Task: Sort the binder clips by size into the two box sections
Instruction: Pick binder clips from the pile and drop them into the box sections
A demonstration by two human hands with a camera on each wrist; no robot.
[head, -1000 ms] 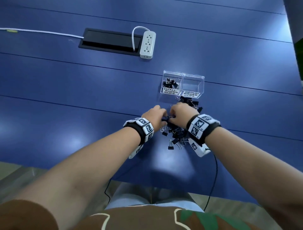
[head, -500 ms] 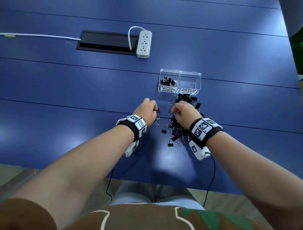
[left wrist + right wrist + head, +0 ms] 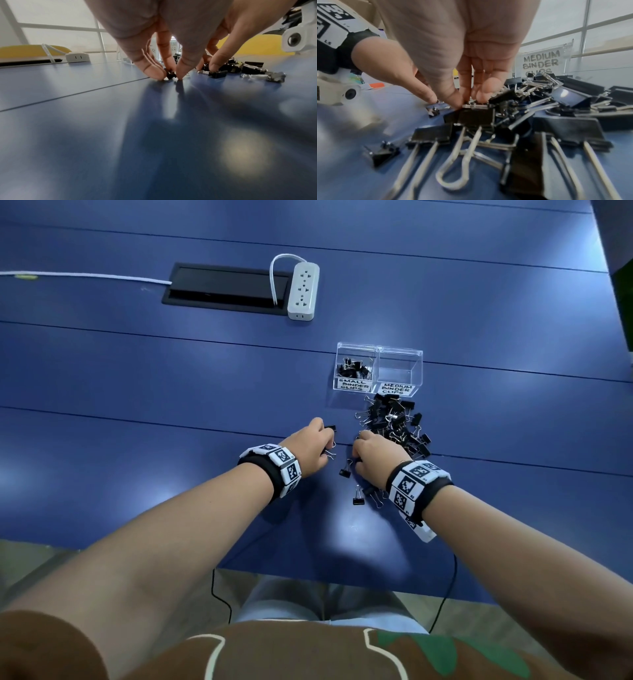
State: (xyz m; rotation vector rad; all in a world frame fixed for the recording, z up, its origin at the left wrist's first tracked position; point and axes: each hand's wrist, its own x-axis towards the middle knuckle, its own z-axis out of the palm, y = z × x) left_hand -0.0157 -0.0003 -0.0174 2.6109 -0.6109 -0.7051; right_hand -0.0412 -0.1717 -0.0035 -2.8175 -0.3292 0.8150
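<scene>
Both grips are seen low on the blue bench [image 3: 144,392], beside a heap of black binder clips [image 3: 394,422]. A small clip [image 3: 169,74] is pinched against the bench between thumb and fingertips of the left hand [image 3: 313,451]. The right hand [image 3: 378,455] is lowered onto the near edge of the heap, its thumb and fingertips closed on the top of one clip [image 3: 476,116]. A clear box [image 3: 378,369] is set just beyond the heap; several clips [image 3: 352,368] are held in its left section, labelled small, while nothing can be made out in the right section, labelled medium. Two loose clips [image 3: 358,498] are left near the right wrist. A white power strip [image 3: 303,290] is placed well beyond the box.
</scene>
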